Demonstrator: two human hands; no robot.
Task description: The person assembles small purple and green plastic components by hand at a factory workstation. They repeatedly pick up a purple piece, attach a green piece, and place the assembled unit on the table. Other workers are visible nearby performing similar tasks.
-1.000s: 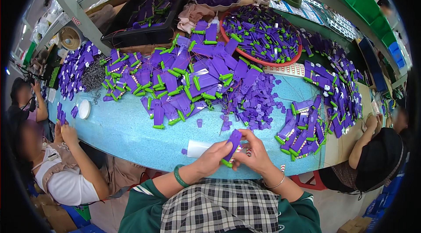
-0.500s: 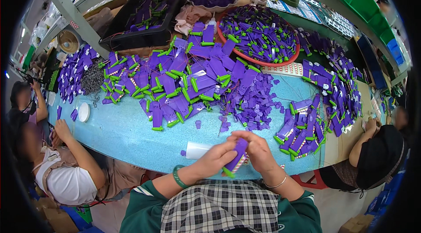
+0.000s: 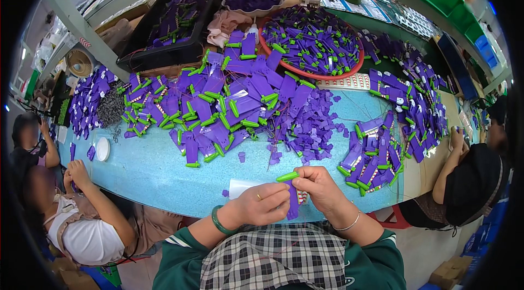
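Shifted a bit since a second ago: both hands pulled lower and closer to the body, purple piece now hanging more upright instead of tilted.

Flat purple plastic tag with a green cylindrical cap (image 3: 291, 194) sitting right at the near edge of the light blue speckled counter (image 3: 158, 172), pinched between both hands. Left hand (image 3: 262, 204), gold ring and green bangle on the wrist, grip closed on the tag's lower part. Right hand (image 3: 319, 186), thin bracelet on the wrist, grip narrow, fingertips clamped on the top end by the green cap.

Just behind the left hand, a small white paper sheet (image 3: 240, 186) flat on the counter. Further back, a big heap of the same purple-and-green tags (image 3: 218, 110), plus a pile of small purple bits (image 3: 308, 129). Another stack of tags (image 3: 371, 153) off to the right. Round red basket full of tags (image 3: 314, 44) at the back, black tray (image 3: 164, 31) beside it.

Other people seated at both ends of the counter.
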